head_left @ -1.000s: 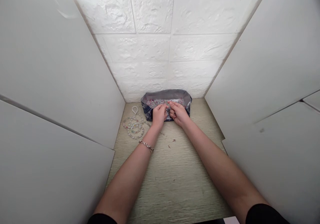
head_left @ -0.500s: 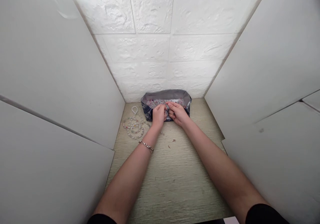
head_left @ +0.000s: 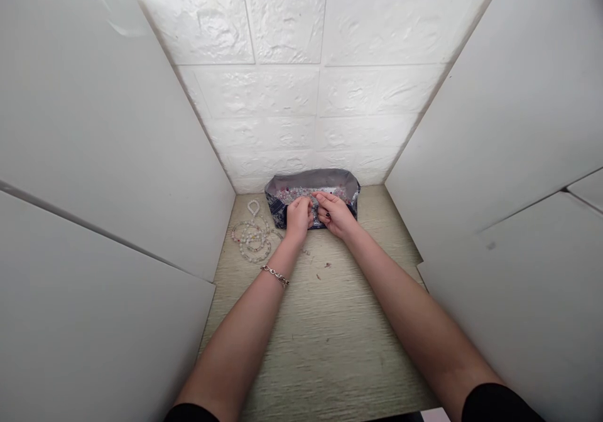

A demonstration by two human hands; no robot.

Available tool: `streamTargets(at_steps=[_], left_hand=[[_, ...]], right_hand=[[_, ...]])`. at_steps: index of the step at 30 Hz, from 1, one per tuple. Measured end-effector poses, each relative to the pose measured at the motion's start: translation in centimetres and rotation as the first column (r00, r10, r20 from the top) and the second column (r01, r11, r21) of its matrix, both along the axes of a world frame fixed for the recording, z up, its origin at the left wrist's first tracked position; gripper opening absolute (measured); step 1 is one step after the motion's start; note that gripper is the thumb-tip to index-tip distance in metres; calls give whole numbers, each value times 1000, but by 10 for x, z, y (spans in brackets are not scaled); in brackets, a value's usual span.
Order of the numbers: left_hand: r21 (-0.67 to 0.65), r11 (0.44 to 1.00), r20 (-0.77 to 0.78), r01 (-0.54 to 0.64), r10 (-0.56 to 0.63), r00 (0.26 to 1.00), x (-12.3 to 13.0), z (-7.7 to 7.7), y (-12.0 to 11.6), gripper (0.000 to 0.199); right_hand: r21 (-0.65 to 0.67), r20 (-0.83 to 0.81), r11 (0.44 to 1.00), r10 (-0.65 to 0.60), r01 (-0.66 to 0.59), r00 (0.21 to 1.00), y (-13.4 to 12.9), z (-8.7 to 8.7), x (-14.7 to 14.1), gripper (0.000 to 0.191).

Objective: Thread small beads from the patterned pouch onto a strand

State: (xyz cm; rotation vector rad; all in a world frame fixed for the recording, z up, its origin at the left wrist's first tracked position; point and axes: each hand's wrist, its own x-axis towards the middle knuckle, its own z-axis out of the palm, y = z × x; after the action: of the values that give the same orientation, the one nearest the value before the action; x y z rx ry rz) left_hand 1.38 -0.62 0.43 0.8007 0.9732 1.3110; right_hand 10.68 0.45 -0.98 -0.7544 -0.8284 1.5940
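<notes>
One left hand (head_left: pixel 300 215) and one right hand (head_left: pixel 332 213) nearly meet at the front of one open bag (head_left: pixel 319 176), fingers pressed together; anything pinched is too small to tell. The bag, holding uncounted beads (head_left: pixel 293 192), stands on the surface (head_left: pixel 311 334), beside one beaded tangle (head_left: pixel 254 246).

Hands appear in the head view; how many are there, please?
2: the left hand and, beside it, the right hand, both at the near side of the open pouch. No others show.
</notes>
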Motion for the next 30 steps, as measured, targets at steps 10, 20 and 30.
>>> streamTargets(at_steps=[10,20,30], left_hand=[[4,1000,-21,11,-11,1000,1,-1,0,11],[-6,1000,-25,20,-20,999,0,0,-1,11],[-9,999,-31,33,-33,999,0,0,-1,12]], right_hand=[[0,6,1000,5,-5,1000,-1,0,0,31],[7,-1,1000,5,-5,1000,0,-1,0,30],[4,13,1000,19,-19,1000,0,0,0,31]])
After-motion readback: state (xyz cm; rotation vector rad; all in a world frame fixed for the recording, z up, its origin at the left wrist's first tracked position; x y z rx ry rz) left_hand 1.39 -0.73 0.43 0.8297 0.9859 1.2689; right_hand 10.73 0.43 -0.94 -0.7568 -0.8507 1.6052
